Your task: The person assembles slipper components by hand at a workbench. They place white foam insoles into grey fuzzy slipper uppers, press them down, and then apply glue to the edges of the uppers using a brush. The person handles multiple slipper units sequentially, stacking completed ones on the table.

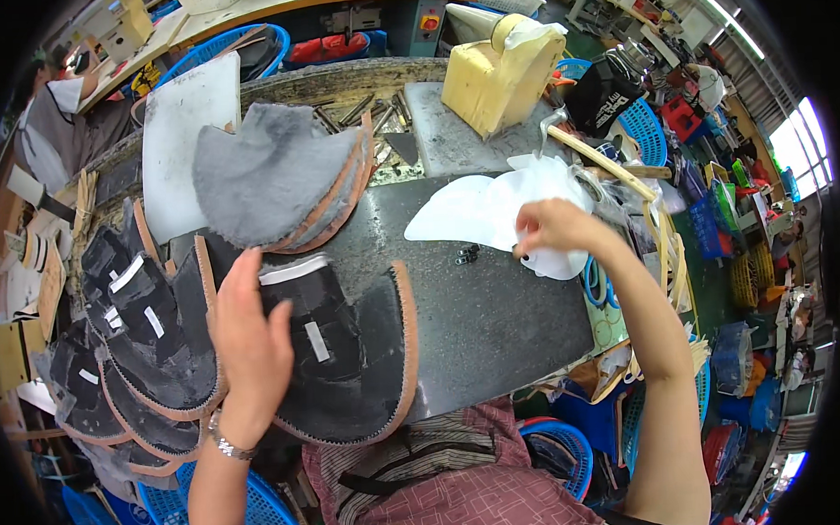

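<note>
Right hand [553,227] pinches (it seems) a black bit [523,258], open left hand [249,338] beside a dark, tan-edged panel [359,376].

Bright windows [798,143] and a tube light [731,16] above green floor [712,291].

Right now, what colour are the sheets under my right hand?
The sheets are white: see head view.

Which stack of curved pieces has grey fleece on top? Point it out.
The fleecy stack beyond the left hand; the leftmost pile shows black faces.
</note>
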The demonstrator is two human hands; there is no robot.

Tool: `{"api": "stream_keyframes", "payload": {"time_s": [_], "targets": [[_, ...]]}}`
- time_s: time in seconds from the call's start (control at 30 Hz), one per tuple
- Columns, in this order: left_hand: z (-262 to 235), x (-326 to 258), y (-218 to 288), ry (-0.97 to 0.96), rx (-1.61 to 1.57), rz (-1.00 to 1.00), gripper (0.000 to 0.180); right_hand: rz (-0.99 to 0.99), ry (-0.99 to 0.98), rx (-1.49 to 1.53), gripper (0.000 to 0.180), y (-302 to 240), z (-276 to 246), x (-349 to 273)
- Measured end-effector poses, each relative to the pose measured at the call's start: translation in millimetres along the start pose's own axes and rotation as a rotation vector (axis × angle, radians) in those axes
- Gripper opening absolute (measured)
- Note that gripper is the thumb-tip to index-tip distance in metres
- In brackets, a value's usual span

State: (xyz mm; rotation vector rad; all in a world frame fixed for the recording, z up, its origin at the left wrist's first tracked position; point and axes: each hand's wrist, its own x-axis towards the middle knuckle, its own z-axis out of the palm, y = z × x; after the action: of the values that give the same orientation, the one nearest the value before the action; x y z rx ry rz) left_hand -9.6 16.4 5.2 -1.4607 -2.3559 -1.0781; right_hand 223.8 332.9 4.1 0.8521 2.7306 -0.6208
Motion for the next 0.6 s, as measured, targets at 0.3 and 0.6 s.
{"api": "stream_keyframes", "payload": {"time_s": [0.3, 0.6], "targets": [[114, 15, 89, -0.372, -0.206, 0.45, 0.048, -0.163, 0.395, 0.298, 0.021, -18, 38, 27], [166, 20, 91, -0.426, -0.02, 0.503, 0.042, -0.113, 0.198, -0.265, 0.037, 48, -22, 56]]}}
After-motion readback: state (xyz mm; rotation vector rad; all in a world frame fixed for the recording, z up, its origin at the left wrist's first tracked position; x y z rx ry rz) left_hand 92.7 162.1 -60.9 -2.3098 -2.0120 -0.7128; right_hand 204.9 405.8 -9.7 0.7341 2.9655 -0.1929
